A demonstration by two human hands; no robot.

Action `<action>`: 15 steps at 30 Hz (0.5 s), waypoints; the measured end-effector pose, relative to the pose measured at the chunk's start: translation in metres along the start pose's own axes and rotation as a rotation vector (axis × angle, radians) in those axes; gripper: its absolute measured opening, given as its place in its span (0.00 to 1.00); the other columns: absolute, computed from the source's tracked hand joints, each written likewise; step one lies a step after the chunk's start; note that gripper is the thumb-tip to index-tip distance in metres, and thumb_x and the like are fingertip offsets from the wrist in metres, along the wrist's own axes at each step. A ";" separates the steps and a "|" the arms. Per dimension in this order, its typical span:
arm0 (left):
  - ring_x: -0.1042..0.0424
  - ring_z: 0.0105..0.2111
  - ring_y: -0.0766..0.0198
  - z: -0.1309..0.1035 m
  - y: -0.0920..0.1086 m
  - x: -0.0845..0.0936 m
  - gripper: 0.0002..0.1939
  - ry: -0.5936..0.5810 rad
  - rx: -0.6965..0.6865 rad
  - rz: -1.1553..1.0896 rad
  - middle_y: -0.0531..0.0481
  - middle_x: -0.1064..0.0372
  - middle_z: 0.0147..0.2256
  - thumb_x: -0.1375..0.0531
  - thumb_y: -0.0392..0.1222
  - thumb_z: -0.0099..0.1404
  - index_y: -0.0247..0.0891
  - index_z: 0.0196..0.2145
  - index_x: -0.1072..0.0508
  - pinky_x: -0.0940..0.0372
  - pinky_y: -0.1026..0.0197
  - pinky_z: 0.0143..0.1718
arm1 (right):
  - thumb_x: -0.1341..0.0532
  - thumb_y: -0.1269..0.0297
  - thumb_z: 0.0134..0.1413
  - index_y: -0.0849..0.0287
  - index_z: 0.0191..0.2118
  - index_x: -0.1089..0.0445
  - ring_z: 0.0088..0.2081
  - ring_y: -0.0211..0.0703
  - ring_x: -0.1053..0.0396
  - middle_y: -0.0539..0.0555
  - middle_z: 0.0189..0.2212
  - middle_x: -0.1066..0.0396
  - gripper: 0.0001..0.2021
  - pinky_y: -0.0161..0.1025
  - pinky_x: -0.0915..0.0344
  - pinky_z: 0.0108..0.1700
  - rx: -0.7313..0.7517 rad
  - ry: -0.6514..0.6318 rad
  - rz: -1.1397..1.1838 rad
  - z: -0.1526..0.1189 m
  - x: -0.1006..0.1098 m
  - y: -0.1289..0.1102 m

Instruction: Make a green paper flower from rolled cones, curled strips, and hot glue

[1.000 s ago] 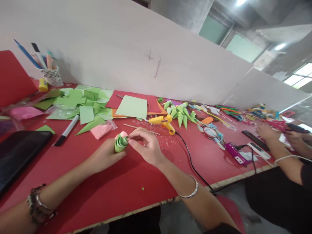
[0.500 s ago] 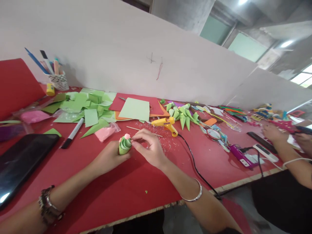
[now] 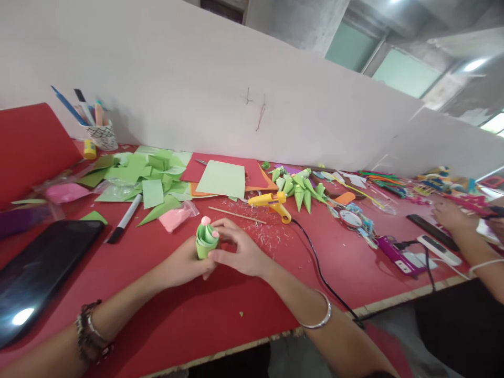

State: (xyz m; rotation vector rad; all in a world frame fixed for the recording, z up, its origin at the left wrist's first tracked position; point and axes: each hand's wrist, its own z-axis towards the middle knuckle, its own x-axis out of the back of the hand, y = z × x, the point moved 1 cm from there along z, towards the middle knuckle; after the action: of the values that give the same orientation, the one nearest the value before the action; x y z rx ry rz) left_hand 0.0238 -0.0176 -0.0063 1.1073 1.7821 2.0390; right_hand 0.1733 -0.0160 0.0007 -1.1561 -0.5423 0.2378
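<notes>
A rolled green paper cone (image 3: 203, 250), with curled layers at its top, stands upright above the front of the red table. Two small pink balls (image 3: 206, 221) sit on the top edge. My left hand (image 3: 179, 266) is wrapped round the cone from the left and below. From the right, my right hand (image 3: 246, 251) holds the cone's side, its thumb against the paper and its fingers bent behind. A pink packet (image 3: 174, 217) lies just beyond my left hand. Past my right hand are a thin stick (image 3: 236, 214) and a yellow glue gun (image 3: 271, 202).
Green paper pieces (image 3: 129, 172) and coloured sheets (image 3: 221, 178) lie along the partition. Several green paper cones (image 3: 299, 189) are piled behind the glue gun, whose black cord (image 3: 315, 262) crosses the table. A phone (image 3: 47, 268) and marker (image 3: 124, 219) lie left. Another person's hand (image 3: 452, 216) is at right.
My right fingers have moved from a pinch at the cone's top down to its side. A second pink ball now shows on the right of the rim. The view has shifted slightly.
</notes>
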 end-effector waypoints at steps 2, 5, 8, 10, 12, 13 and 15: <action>0.38 0.20 0.71 -0.001 0.002 -0.001 0.09 -0.021 0.008 0.006 0.56 0.39 0.17 0.51 0.32 0.51 0.36 0.16 0.40 0.41 0.69 0.23 | 0.38 0.61 0.46 0.58 0.38 0.33 0.43 0.38 0.37 0.53 0.41 0.40 0.12 0.38 0.37 0.46 0.031 -0.030 -0.002 0.000 0.000 -0.002; 0.35 0.24 0.68 -0.001 0.004 -0.001 0.05 -0.008 -0.057 0.051 0.54 0.35 0.23 0.49 0.35 0.53 0.37 0.22 0.36 0.38 0.68 0.26 | 0.37 0.60 0.44 0.58 0.36 0.34 0.43 0.39 0.37 0.52 0.39 0.37 0.12 0.40 0.38 0.47 0.087 0.036 0.008 0.000 -0.001 0.000; 0.33 0.31 0.63 0.001 0.002 0.001 0.11 0.075 -0.118 0.200 0.50 0.32 0.33 0.45 0.44 0.56 0.37 0.36 0.34 0.36 0.63 0.31 | 0.39 0.59 0.47 0.57 0.38 0.37 0.40 0.39 0.34 0.51 0.36 0.34 0.13 0.40 0.35 0.44 0.081 0.175 0.079 0.000 0.001 0.005; 0.33 0.33 0.62 0.002 -0.002 0.004 0.18 0.113 -0.115 0.292 0.47 0.33 0.38 0.44 0.47 0.57 0.38 0.44 0.37 0.36 0.61 0.33 | 0.41 0.59 0.49 0.56 0.41 0.40 0.41 0.40 0.33 0.52 0.37 0.33 0.13 0.41 0.35 0.44 0.080 0.272 0.063 -0.001 0.003 0.007; 0.34 0.32 0.63 0.002 -0.005 0.008 0.20 0.203 -0.130 0.317 0.47 0.34 0.39 0.47 0.48 0.60 0.38 0.48 0.40 0.36 0.60 0.34 | 0.42 0.61 0.51 0.55 0.44 0.41 0.41 0.41 0.33 0.54 0.39 0.33 0.14 0.41 0.35 0.43 0.092 0.319 -0.032 -0.003 0.007 0.005; 0.34 0.32 0.63 0.002 -0.006 0.010 0.20 0.282 -0.164 0.311 0.46 0.34 0.39 0.50 0.47 0.62 0.38 0.50 0.41 0.36 0.60 0.34 | 0.42 0.61 0.51 0.55 0.45 0.41 0.41 0.41 0.32 0.54 0.40 0.32 0.15 0.41 0.35 0.43 0.102 0.319 -0.101 -0.003 0.009 0.003; 0.36 0.33 0.63 -0.001 -0.004 0.016 0.18 0.485 -0.276 0.284 0.46 0.36 0.40 0.55 0.46 0.65 0.38 0.51 0.41 0.37 0.60 0.35 | 0.41 0.61 0.50 0.55 0.46 0.41 0.41 0.42 0.32 0.54 0.41 0.32 0.16 0.40 0.35 0.42 0.119 0.281 -0.245 -0.004 0.011 0.000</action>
State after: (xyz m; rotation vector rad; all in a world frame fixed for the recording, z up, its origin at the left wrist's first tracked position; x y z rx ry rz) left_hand 0.0105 -0.0073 -0.0040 0.8741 1.5159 2.8178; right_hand 0.1851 -0.0145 0.0025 -0.9770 -0.4096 -0.1020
